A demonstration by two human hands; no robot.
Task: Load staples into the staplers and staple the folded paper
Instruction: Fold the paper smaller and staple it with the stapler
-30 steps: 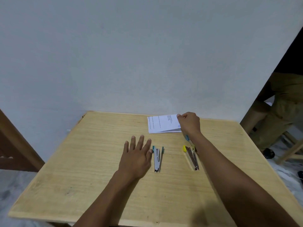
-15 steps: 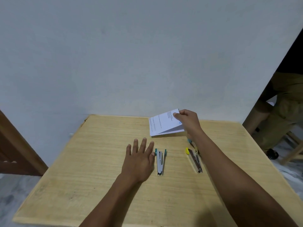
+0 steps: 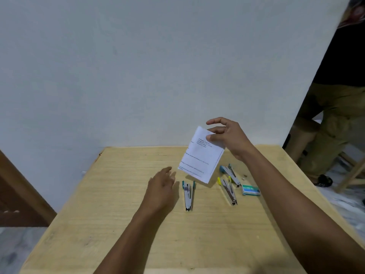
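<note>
My right hand has its grip pinched on the upper corner of the folded paper, between thumb and fingers; the sheet hangs tilted in the air above the far part of the worktop, touching nothing else; my left hand is released, fingers loose and holding nothing, just beside the teal stapler.

I judge the task early; I see no staple in the paper, and neither hand holds a stapler; whether any stapler is loaded I cannot tell; loading, as far as I can see, and stapling are left.

Counted: three staplers, the teal one, the yellow stapler and the blue stapler, those two close together on my right; one staple box just beside the yellow one; one folded paper.
</note>
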